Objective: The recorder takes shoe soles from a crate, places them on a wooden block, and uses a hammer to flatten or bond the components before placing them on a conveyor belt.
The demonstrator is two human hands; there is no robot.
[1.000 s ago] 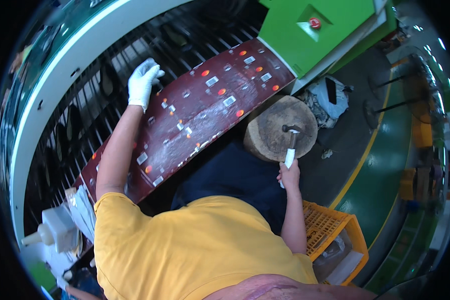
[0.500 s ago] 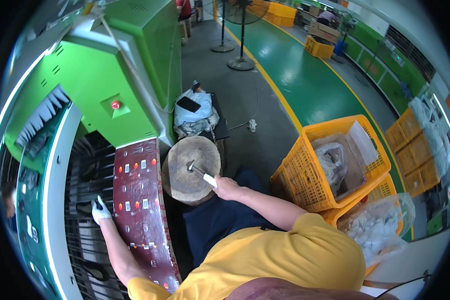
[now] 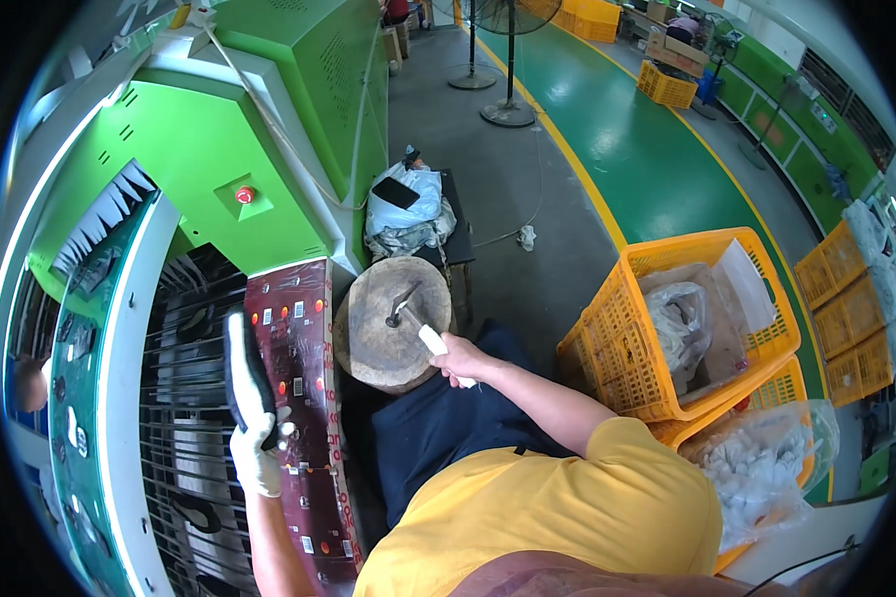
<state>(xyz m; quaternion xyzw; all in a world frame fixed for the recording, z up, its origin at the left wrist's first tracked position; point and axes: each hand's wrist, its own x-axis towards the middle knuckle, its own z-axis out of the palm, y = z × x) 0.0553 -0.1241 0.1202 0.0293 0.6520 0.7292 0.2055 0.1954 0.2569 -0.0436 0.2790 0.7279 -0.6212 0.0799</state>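
Note:
My left hand (image 3: 256, 465), in a white glove, grips the end of a long black shoe upper with a white underside (image 3: 244, 373). It holds this piece upright over the edge of the maroon-covered ledge (image 3: 299, 388). My bare right hand (image 3: 458, 360) is closed around the white handle of a hammer (image 3: 430, 338). The hammer's head is over the top of a round wooden block (image 3: 373, 343) in front of me. Beneath my left hand runs a rack of dark bars (image 3: 184, 398), with more black shoe pieces (image 3: 197, 512) on it.
A green machine (image 3: 194, 169) with a red button (image 3: 245, 195) stands ahead on the left. Yellow crates (image 3: 607, 338) holding plastic bags are at my right. Beyond the block, a phone (image 3: 395, 193) lies on a bagged bundle. Standing fans (image 3: 509, 112) are farther off.
My left hand has gone from spread fingers at the rack to holding the shoe upper, raised beside the ledge. The hammer has turned slightly on the block. The whole view has shifted a little.

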